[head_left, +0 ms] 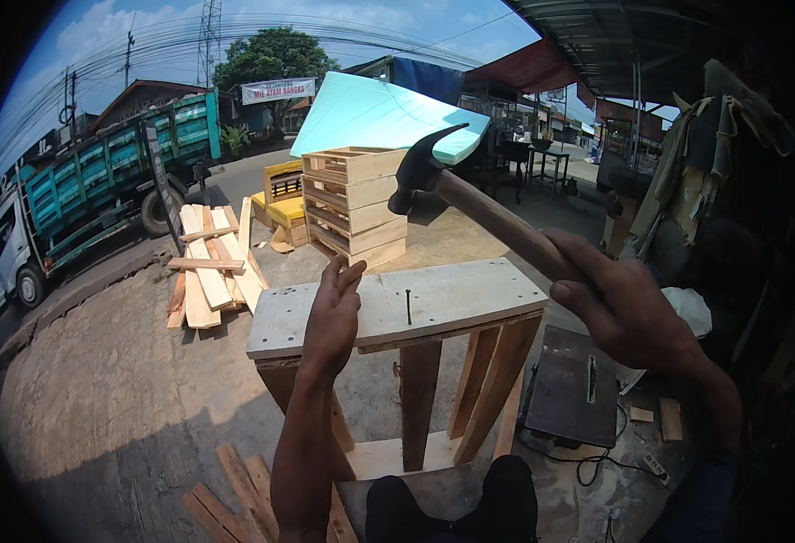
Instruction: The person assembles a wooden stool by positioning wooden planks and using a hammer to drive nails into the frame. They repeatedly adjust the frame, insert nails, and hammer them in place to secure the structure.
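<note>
My right hand (607,303) grips a claw hammer (501,222) by its wooden handle. The dark head is raised above a pale plank (483,291) that tops an upright wooden frame (420,398). One nail (408,307) stands upright out of the plank near its middle, with most of its shank showing. Left of that nail, my left hand (332,308) is at the plank with its fingers stretched out and nothing visible in them. Small dark nail marks dot both plank ends. The frame's slatted legs run down to a board near my knees.
A dark slotted metal plate (556,385) with a cable lies right of the frame. Loose boards are piled at left (203,281) and lower left (234,493). Beyond stand a slatted wooden crate stack (379,217), a yellow seat (286,212) and a turquoise sheet (370,113). A truck (117,154) is on the road.
</note>
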`<state>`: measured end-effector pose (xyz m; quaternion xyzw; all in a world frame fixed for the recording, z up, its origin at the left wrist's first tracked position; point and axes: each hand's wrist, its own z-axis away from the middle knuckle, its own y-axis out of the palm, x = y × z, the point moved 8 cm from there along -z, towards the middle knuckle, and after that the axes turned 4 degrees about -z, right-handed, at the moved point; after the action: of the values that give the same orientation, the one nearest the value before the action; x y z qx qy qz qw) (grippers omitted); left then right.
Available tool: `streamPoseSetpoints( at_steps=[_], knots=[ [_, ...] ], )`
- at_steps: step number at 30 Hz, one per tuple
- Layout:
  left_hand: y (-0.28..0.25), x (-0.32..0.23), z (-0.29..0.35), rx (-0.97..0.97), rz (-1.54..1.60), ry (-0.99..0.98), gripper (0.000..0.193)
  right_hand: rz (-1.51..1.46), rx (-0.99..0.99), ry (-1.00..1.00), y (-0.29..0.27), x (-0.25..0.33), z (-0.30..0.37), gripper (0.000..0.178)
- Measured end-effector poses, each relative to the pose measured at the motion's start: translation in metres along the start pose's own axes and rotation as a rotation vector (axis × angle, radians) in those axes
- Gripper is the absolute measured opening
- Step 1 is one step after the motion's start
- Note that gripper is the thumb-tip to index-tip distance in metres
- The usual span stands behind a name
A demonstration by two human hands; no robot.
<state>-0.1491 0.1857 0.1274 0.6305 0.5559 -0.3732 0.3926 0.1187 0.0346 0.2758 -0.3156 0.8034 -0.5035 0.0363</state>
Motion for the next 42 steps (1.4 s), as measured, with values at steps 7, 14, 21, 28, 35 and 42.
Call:
streamPoseSetpoints(
  at_steps=[7,14,21,28,35,42],
  knots=[
    [-0.004,0.006,-0.004,-0.109,-0.112,-0.099,0.07,0.269,0.551,0.204,0.038,-0.012,0.01,0.049],
    [-0.005,0.008,-0.002,-0.124,-0.094,-0.089,0.071,-0.521,-0.347,0.212,-0.03,-0.013,-0.003,0.05],
    [-0.007,0.01,-0.003,-0.143,-0.148,-0.066,0.072,0.063,0.186,0.172,0.003,0.02,-0.002,0.05],
    [-0.005,0.008,-0.002,-0.128,-0.074,-0.02,0.075,0.319,0.369,0.011,0.032,0.01,-0.003,0.043],
    [-0.004,0.007,-0.002,-0.116,-0.128,-0.05,0.074,-0.558,-0.38,0.185,-0.049,0.02,-0.015,0.037],
    [-0.006,0.008,-0.008,-0.115,-0.107,-0.046,0.073,0.352,0.384,0.279,0.015,0.009,-0.002,0.038]
  ],
)
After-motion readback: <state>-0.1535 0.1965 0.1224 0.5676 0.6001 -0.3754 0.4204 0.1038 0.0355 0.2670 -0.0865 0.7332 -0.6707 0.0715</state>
